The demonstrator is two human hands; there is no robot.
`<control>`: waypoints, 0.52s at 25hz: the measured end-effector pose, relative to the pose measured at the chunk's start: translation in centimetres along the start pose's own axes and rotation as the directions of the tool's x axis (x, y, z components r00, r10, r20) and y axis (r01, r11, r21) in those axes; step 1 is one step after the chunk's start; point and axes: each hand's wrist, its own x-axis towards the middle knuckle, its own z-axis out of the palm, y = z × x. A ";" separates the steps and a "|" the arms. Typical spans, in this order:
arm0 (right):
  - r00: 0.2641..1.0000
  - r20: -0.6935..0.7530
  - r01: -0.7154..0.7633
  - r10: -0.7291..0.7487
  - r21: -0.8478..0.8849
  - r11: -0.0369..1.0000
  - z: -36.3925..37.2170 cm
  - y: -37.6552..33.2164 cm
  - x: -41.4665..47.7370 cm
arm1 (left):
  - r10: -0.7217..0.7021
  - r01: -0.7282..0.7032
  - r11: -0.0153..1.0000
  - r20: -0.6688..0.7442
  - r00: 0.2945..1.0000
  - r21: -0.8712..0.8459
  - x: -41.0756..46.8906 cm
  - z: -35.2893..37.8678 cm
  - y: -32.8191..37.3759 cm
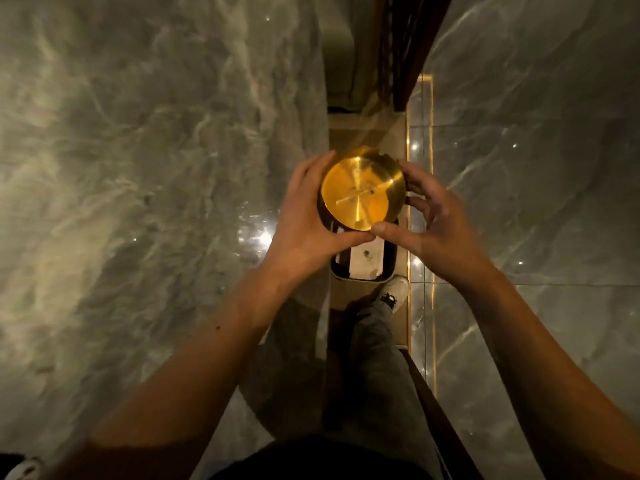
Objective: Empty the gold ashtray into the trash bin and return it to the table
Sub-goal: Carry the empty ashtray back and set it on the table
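A round gold ashtray (363,192) is held in the air between both hands, its shiny inside facing me with a few small dark specks in it. My left hand (304,223) wraps its left side, thumb under the near rim. My right hand (434,220) grips the right side, thumb at the near rim beside the left thumb. Directly below the ashtray, on the floor, stands a dark-rimmed trash bin (391,258) with a pale inside; the ashtray and hands hide its far part.
A grey marble table top (138,185) fills the left. Glossy marble flooring (536,202) with a lit gold strip (431,109) lies on the right. My leg and white shoe (396,289) stand in the narrow gap just behind the bin.
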 end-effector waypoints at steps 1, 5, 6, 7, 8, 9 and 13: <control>1.000 0.011 0.001 -0.001 -0.021 1.000 1.5 -1.1 -0.1 | 0.006 -0.006 1.000 -0.008 1.000 -0.009 -0.9 -1.6 -0.7; 1.000 -0.008 0.024 -0.025 -0.069 0.997 9.1 -4.9 -0.8 | 0.022 -0.023 0.998 -0.015 1.000 -0.056 -4.5 -9.2 -5.2; 0.999 -0.009 0.036 -0.037 -0.065 0.997 11.3 -5.8 -0.9 | 0.032 -0.032 0.997 -0.015 0.999 -0.067 -5.4 -11.2 -6.4; 0.999 -0.011 0.051 -0.052 -0.054 0.997 13.5 -6.8 -0.8 | 0.032 -0.033 0.996 -0.017 0.999 -0.086 -6.4 -13.1 -7.5; 0.997 -0.012 0.070 -0.071 -0.045 0.997 15.9 -7.8 -0.9 | 0.016 -0.019 0.994 -0.026 1.000 -0.112 -7.7 -15.2 -8.4; 0.996 -0.018 0.090 -0.091 -0.044 0.995 18.0 -8.8 -0.9 | -0.001 -0.004 0.991 -0.036 0.999 -0.137 -8.8 -17.1 -9.2; 0.992 -0.021 0.123 -0.125 -0.047 0.991 24.8 -11.5 -1.0 | -0.016 0.007 0.991 -0.071 0.997 -0.134 -12.3 -23.3 -11.6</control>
